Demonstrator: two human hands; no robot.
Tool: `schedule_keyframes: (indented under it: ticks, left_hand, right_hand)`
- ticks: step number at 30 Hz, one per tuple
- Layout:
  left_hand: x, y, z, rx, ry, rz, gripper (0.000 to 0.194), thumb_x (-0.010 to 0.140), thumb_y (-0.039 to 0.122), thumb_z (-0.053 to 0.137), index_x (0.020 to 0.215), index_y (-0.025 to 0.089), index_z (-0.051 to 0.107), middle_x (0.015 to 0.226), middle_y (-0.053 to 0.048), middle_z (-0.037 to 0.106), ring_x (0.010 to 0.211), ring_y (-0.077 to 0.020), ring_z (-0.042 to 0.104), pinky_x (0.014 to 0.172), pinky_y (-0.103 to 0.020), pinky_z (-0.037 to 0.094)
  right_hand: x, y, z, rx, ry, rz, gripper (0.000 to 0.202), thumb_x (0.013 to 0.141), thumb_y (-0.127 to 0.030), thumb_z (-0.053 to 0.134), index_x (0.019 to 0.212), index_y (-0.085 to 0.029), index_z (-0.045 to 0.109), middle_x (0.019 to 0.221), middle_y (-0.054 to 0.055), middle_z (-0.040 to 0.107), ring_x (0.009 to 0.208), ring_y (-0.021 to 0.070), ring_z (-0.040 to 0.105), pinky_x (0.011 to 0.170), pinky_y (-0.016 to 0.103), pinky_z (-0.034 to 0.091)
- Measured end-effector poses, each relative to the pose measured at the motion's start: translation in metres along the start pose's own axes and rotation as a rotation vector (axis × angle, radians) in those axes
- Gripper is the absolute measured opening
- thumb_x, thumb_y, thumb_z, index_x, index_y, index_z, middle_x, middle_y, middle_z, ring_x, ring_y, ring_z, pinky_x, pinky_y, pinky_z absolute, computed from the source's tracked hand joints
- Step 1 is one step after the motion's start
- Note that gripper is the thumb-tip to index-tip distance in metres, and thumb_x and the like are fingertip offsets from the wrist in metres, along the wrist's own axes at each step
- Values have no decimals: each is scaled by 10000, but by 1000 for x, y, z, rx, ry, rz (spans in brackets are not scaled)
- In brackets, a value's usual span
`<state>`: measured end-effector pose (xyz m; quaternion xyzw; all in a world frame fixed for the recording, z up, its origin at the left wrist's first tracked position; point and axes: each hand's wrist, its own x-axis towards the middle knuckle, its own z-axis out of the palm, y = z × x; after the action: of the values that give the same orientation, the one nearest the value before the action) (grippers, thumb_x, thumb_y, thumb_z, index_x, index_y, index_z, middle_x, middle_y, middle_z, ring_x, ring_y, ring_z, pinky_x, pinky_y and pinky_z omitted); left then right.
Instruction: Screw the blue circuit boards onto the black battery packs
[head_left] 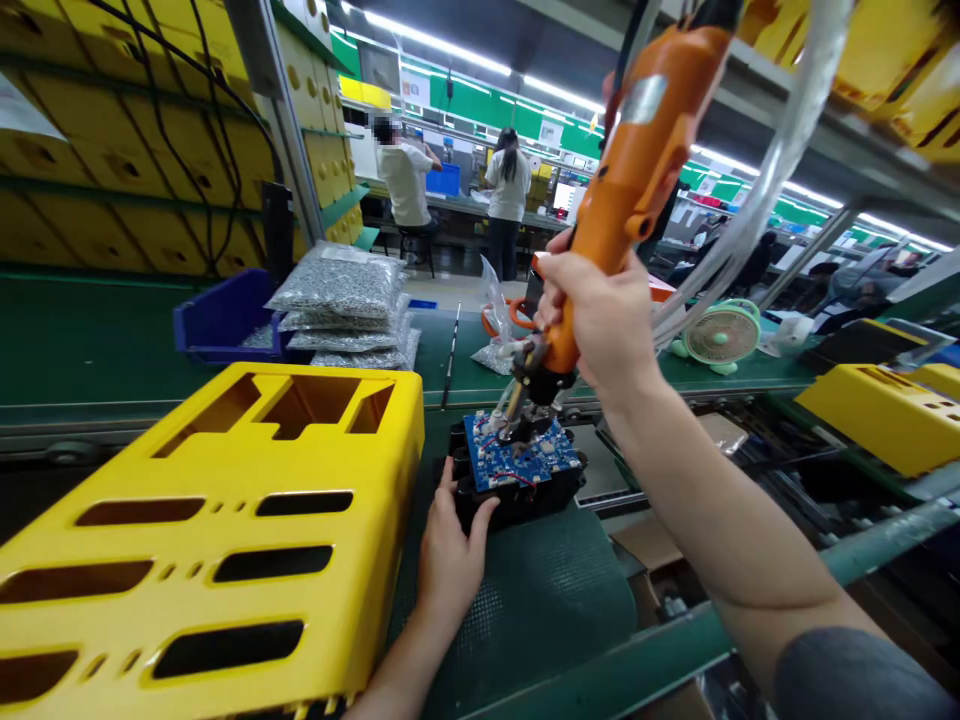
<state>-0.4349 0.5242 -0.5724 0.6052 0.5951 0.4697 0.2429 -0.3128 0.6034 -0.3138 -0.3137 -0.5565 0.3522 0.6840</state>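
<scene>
My right hand [596,310] is wrapped round an orange electric screwdriver [637,140], tilted with its tip down over a blue circuit board [499,455]. The board lies in a black housing [517,505] on the green mat. Whether the bit touches a screw I cannot make out. My left hand [454,545] grips the near left corner of the black housing, thumb on the near side and fingers along the left side. Close to the left hand stands a large yellow plastic case [247,540] with slots.
Behind lie stacked bags of small metal parts [341,290], a blue bin [225,320], a thin black rod [451,355] and orange-handled scissors [517,312]. A green fan [722,333] and another yellow case [885,415] are to the right. Two people stand or sit farther back.
</scene>
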Motion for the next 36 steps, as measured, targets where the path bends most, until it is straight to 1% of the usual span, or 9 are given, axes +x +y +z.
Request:
schedule_keyframes:
  ticks: [4, 7, 9, 12, 14, 17, 25, 29, 36]
  left_hand:
    - [1, 2, 3, -9, -7, -13, 696, 863, 461, 481, 1437, 183, 202, 1431, -150, 387, 1277, -244, 430, 1037, -410, 378]
    - [4, 1, 7, 3, -7, -4, 694, 877, 461, 452, 1446, 181, 170, 1466, -146, 333, 1314, -245, 382, 1063, -424, 348]
    - [6, -1, 9, 8, -14, -3, 689, 885, 462, 437, 1449, 183, 157, 1464, -142, 337, 1316, -241, 379, 1062, -424, 351]
    - [7, -2, 10, 12, -15, 2, 691, 885, 465, 435, 1450, 181, 157, 1449, -146, 361, 1305, -241, 393, 1050, -426, 365]
    - [7, -3, 10, 13, -9, 13, 693, 883, 463, 443, 1449, 178, 164, 1444, -149, 368, 1302, -241, 397, 1048, -426, 368]
    - [6, -3, 11, 8, 3, 25, 694, 878, 452, 460, 1447, 177, 173, 1442, -152, 371, 1303, -244, 395, 1049, -431, 367]
    - [5, -4, 13, 10, 22, 38, 691, 868, 437, 481, 1439, 169, 197, 1395, -175, 424, 1270, -268, 435, 1019, -453, 393]
    - [6, -3, 13, 27, 22, 41, 688, 869, 443, 476, 1435, 164, 202, 1371, -185, 446, 1253, -270, 454, 1004, -453, 407]
    - [5, -2, 13, 41, 19, 26, 614, 868, 449, 476, 1361, 115, 325, 1321, -195, 491, 1264, -280, 441, 1011, -464, 401]
  right_hand:
    - [11, -36, -10, 50, -57, 2, 124, 735, -194, 590, 755, -204, 468, 538, -73, 395, 400, 47, 347, 368, 194, 349]
    - [7, -43, -10, 57, -57, 1, 118, 741, -199, 597, 764, -202, 481, 548, -69, 395, 403, 49, 354, 372, 200, 357]
    - [-1, -35, -4, 61, -28, -30, 126, 751, -217, 603, 791, -216, 484, 546, -70, 403, 399, 57, 375, 376, 207, 368]
    - [-11, -14, 7, 60, 7, -56, 151, 764, -256, 614, 828, -233, 479, 552, -74, 417, 403, 63, 410, 389, 207, 379]
    - [-15, -3, 13, 55, 19, -45, 169, 768, -278, 617, 846, -235, 473, 551, -77, 420, 407, 62, 421, 392, 203, 379]
    - [-16, 7, 17, 43, 31, -25, 196, 764, -295, 620, 867, -237, 465, 543, -84, 417, 403, 59, 416, 388, 197, 373]
    - [-19, 19, 19, 55, 10, -15, 188, 775, -297, 604, 878, -251, 454, 540, -91, 414, 405, 64, 417, 386, 199, 366]
    - [-23, 19, 21, 48, -10, -18, 178, 778, -294, 600, 866, -259, 449, 530, -86, 405, 409, 74, 416, 384, 207, 379]
    - [-25, 21, 26, 61, -66, 18, 181, 759, -265, 607, 835, -248, 444, 520, -83, 398, 396, 74, 410, 370, 214, 392]
